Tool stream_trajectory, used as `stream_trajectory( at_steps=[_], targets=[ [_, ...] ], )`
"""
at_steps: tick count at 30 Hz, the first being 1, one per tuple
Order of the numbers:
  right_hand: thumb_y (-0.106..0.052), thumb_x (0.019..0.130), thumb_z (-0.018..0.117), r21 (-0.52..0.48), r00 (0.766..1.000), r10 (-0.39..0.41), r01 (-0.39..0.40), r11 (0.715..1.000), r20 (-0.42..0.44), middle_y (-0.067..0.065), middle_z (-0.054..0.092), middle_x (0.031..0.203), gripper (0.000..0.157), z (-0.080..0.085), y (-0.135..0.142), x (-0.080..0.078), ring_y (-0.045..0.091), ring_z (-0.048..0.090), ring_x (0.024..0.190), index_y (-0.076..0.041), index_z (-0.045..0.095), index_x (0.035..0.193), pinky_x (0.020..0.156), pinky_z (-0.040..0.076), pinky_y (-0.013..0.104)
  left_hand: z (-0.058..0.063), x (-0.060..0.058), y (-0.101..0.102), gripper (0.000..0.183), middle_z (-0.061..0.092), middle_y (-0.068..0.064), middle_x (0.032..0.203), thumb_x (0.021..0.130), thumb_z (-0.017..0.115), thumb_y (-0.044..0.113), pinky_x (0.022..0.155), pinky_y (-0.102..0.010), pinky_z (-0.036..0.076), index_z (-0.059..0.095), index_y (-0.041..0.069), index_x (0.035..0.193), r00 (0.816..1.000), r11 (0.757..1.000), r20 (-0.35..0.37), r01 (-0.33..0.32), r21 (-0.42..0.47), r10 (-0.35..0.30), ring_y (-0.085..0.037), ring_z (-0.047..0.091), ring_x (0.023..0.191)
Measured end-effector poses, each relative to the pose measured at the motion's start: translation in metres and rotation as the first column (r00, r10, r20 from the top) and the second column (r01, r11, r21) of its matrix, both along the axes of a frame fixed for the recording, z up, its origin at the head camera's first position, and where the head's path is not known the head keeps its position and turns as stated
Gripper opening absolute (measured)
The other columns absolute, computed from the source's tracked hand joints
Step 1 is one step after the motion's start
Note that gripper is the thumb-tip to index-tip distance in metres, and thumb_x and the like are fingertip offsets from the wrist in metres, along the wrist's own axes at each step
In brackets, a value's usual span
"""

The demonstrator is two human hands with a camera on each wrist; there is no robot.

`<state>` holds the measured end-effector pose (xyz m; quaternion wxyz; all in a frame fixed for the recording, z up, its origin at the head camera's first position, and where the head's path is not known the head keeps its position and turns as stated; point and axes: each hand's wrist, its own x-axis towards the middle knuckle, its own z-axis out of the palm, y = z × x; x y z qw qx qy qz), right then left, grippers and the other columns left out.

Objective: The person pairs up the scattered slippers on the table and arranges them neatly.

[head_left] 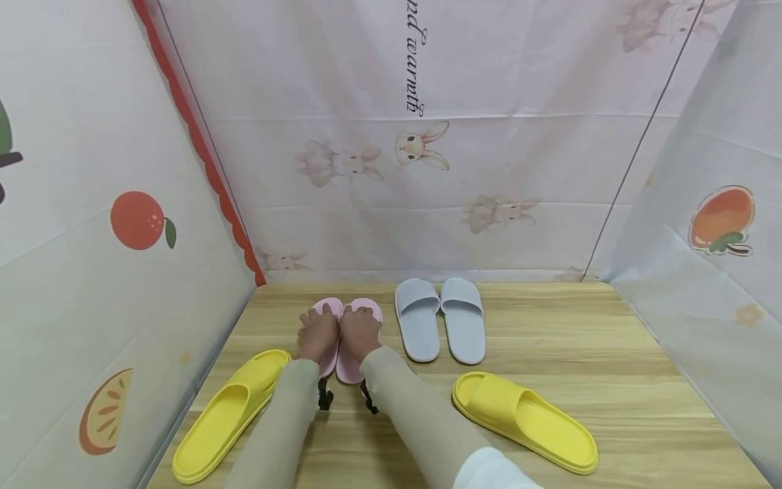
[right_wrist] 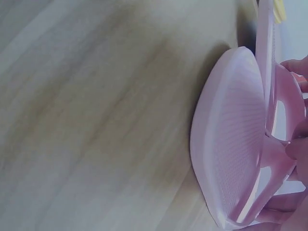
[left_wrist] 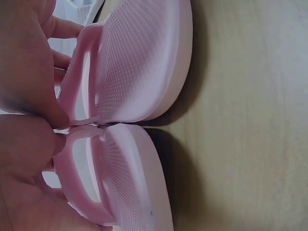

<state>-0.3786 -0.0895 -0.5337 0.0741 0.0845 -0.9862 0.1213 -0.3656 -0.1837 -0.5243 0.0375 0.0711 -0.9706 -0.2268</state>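
Observation:
Two pink slippers stand side by side on the wooden floor, inner edges together, toes toward the back wall. My left hand (head_left: 318, 334) grips the strap of the left pink slipper (head_left: 330, 361). On the right pink slipper (head_left: 349, 368), my right hand (head_left: 360, 331) holds the strap the same way. The left wrist view shows thumbs and fingers around both straps, over a textured pink footbed (left_wrist: 139, 62). In the right wrist view a pink slipper (right_wrist: 231, 130) lies near, fingers at its strap, the other slipper behind it. In the head view, the hands hide most of both straps.
To the right stands a pair of pale grey slippers (head_left: 418, 329), toes toward the wall. One yellow slipper (head_left: 214, 428) lies slanted at the left, beside my left sleeve. Another yellow slipper (head_left: 550, 428) lies slanted at the front right. Printed cloth walls (head_left: 379, 244) enclose the wooden floor (head_left: 550, 326).

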Motion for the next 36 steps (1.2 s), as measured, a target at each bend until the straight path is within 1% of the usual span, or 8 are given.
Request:
stream_trajectory(
  at_steps=[7,10,13,16,20,26,32,36],
  targets=[
    [-0.024,0.108,0.04,-0.023,0.999,-0.015,0.016,1.0,0.043,0.022,0.069,0.11,0.034,0.009,0.005,0.002,0.033,0.064,0.101,-0.009,0.066,0.126,0.075,0.057,0.057,0.002,-0.002,0.005,0.042,0.045,-0.04,0.129,0.103,0.038,0.019,0.09,-0.069,0.042,0.046,-0.006,0.136,1.0,1.0,0.002,0.008,-0.008,-0.008,-0.056,0.039,0.122],
    [-0.024,0.108,0.04,-0.026,0.998,-0.018,0.02,0.999,0.064,0.022,0.069,0.112,0.035,0.009,0.007,0.0,0.034,0.064,0.102,-0.009,0.065,0.128,0.078,0.057,0.058,-0.002,-0.007,0.007,0.042,0.044,-0.041,0.129,0.103,0.036,0.019,0.091,-0.069,0.041,0.045,-0.006,0.135,1.0,1.0,0.011,0.011,-0.004,-0.011,-0.056,0.037,0.122],
    [-0.024,0.108,0.04,-0.039,0.997,-0.023,0.026,0.999,0.069,0.022,0.069,0.112,0.035,0.006,0.008,-0.003,0.034,0.063,0.102,-0.009,0.066,0.125,0.078,0.056,0.058,-0.004,-0.01,0.008,0.04,0.043,-0.041,0.129,0.103,0.036,0.018,0.091,-0.07,0.04,0.046,-0.007,0.133,1.0,1.0,0.014,0.01,0.007,-0.01,-0.056,0.036,0.122],
    [-0.025,0.108,0.041,-0.054,0.997,-0.028,0.032,0.998,0.077,0.022,0.069,0.111,0.034,0.004,0.008,-0.006,0.035,0.063,0.103,-0.009,0.067,0.121,0.078,0.056,0.059,-0.002,-0.011,0.01,0.039,0.044,-0.04,0.128,0.103,0.037,0.017,0.089,-0.069,0.042,0.047,-0.007,0.132,1.0,1.0,0.008,0.005,0.004,-0.005,-0.056,0.037,0.121],
    [-0.028,0.108,0.041,-0.055,0.996,-0.028,0.032,0.998,0.088,0.022,0.069,0.112,0.034,0.004,0.007,-0.009,0.035,0.062,0.104,-0.008,0.067,0.12,0.079,0.055,0.06,-0.004,-0.013,0.01,0.041,0.043,-0.041,0.128,0.103,0.036,0.016,0.089,-0.069,0.042,0.045,-0.008,0.135,1.0,1.0,0.006,0.005,-0.002,-0.005,-0.057,0.038,0.12],
    [-0.033,0.109,0.041,-0.069,0.993,0.003,0.005,0.998,0.116,0.021,0.069,0.113,0.037,0.012,0.004,-0.01,0.036,0.062,0.107,-0.008,0.066,0.118,0.083,0.055,0.061,-0.001,-0.013,0.004,0.04,0.044,-0.04,0.128,0.103,0.037,0.017,0.088,-0.068,0.043,0.045,-0.007,0.133,1.0,1.0,-0.004,-0.009,-0.007,0.009,-0.056,0.038,0.12],
    [-0.031,0.108,0.043,-0.073,0.995,0.017,-0.01,0.997,0.094,0.019,0.07,0.108,0.034,0.012,0.002,-0.012,0.035,0.063,0.102,-0.008,0.067,0.111,0.078,0.056,0.058,-0.003,-0.016,-0.002,0.043,0.043,-0.04,0.129,0.1,0.042,0.016,0.088,-0.069,0.042,0.042,-0.007,0.137,1.0,1.0,0.003,0.015,-0.01,-0.015,-0.056,0.037,0.12],
    [-0.029,0.108,0.043,-0.078,0.997,0.018,-0.012,0.997,0.08,0.02,0.07,0.105,0.033,0.012,0.004,-0.013,0.035,0.064,0.1,-0.007,0.067,0.109,0.076,0.057,0.058,-0.002,-0.017,-0.001,0.045,0.043,-0.04,0.129,0.101,0.04,0.015,0.087,-0.069,0.043,0.041,-0.008,0.14,1.0,1.0,-0.002,0.023,-0.009,-0.023,-0.056,0.038,0.119]
  ],
)
